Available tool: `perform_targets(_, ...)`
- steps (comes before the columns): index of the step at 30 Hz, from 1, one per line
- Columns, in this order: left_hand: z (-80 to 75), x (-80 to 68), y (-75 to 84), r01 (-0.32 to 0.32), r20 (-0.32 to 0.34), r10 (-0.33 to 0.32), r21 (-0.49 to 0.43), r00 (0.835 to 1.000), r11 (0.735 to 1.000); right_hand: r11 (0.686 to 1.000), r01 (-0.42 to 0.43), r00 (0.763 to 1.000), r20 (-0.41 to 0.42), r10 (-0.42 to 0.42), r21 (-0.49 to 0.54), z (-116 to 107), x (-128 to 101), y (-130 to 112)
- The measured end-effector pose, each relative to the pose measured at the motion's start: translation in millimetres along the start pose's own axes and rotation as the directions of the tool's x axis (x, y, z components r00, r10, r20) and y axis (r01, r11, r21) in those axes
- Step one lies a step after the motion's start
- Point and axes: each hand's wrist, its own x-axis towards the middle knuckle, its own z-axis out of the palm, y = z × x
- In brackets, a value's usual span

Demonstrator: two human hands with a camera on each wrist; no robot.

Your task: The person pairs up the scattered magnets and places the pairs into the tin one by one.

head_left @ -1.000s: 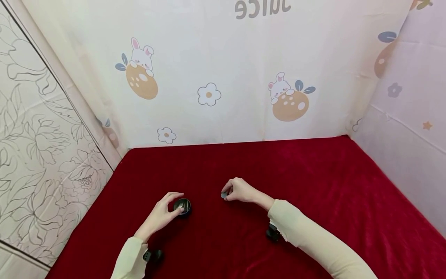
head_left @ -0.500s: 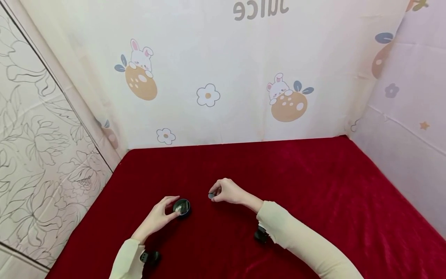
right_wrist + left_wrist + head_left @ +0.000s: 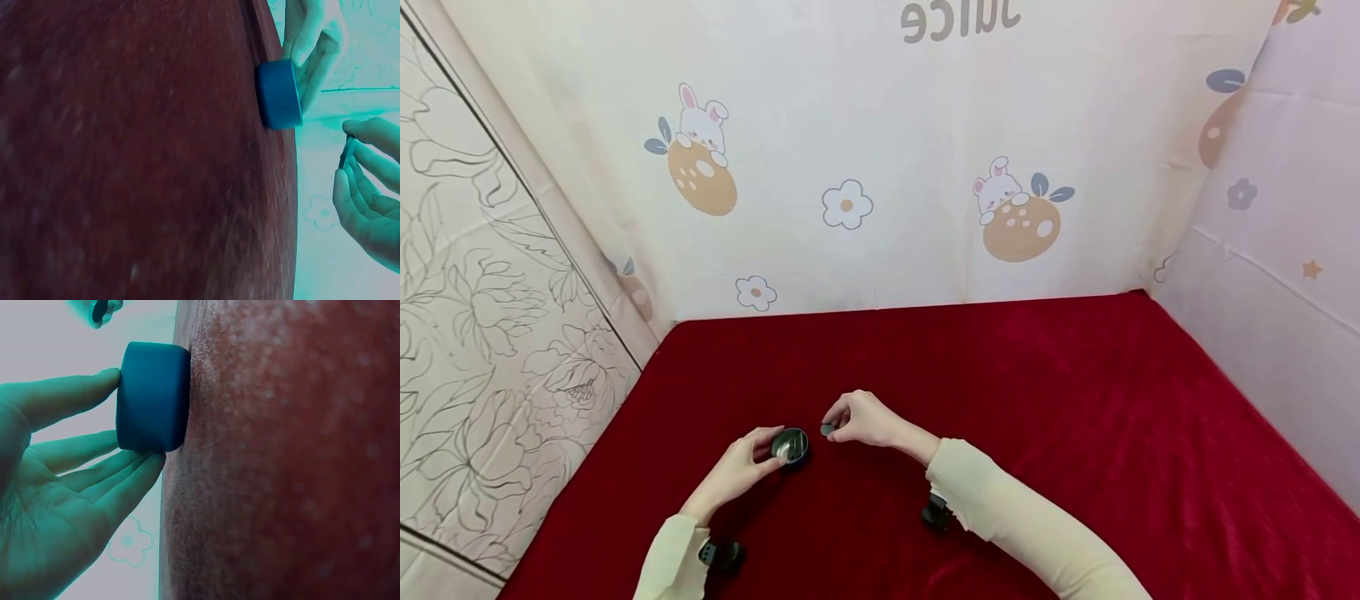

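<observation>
A small round dark tin (image 3: pixel 791 446) sits open on the red cloth (image 3: pixel 1075 400), its shiny inside showing. My left hand (image 3: pixel 741 467) holds it by the side, thumb and fingers curled round its wall (image 3: pixel 153 397). My right hand (image 3: pixel 857 419) hovers just right of the tin and pinches a small dark disc (image 3: pixel 827 430) between thumb and fingertips. In the right wrist view the disc (image 3: pixel 347 152) shows edge-on, a short way from the tin (image 3: pixel 278 94).
Printed fabric walls (image 3: pixel 880 167) with rabbits and flowers close in the cloth at the back and right. A floral panel (image 3: pixel 482 317) stands on the left. A wrist camera (image 3: pixel 936 511) hangs under my right sleeve and another (image 3: pixel 722 554) under my left.
My right hand has carried the disc leftwards, from well apart to just beside the tin. My left hand has stayed on the tin.
</observation>
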Motion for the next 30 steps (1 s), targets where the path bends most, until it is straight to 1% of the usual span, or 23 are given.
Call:
perform_targets(4, -0.8, 1.2, -0.5, 0.001, 0.016, -0.001, -0.029, 1.000, 1.000, 1.000, 0.006, 1.000, 0.002, -0.006, -0.002, 5.7, 3.5, -4.7)
perform_targets(9, -0.7, 1.6, -2.3, 0.022, 0.030, -0.020, -0.076, 0.999, 0.997, 1.000, 0.001, 1.000, -0.002, 0.000, 0.018, 13.7, 6.7, -9.4)
perform_targets(14, -1.3, 2.2, -4.9, 0.011, 0.043, -0.007, -0.101, 0.999, 0.995, 0.999, -0.009, 1.000, -0.015, 0.009, 0.044, 22.1, 10.5, -13.1)
perform_targets(18, -2.3, 2.3, -4.2, 0.000, 0.044, 0.004, -0.104, 0.999, 0.995, 0.998, -0.031, 0.999, -0.034, 0.033, 0.063, 28.3, 12.6, -16.4)
perform_targets(30, -2.5, -0.2, -1.2, 0.017, 0.043, -0.012, -0.133, 0.999, 0.991, 0.979, -0.124, 0.987, -0.080, 0.138, 0.161, 44.4, 18.0, -17.1)
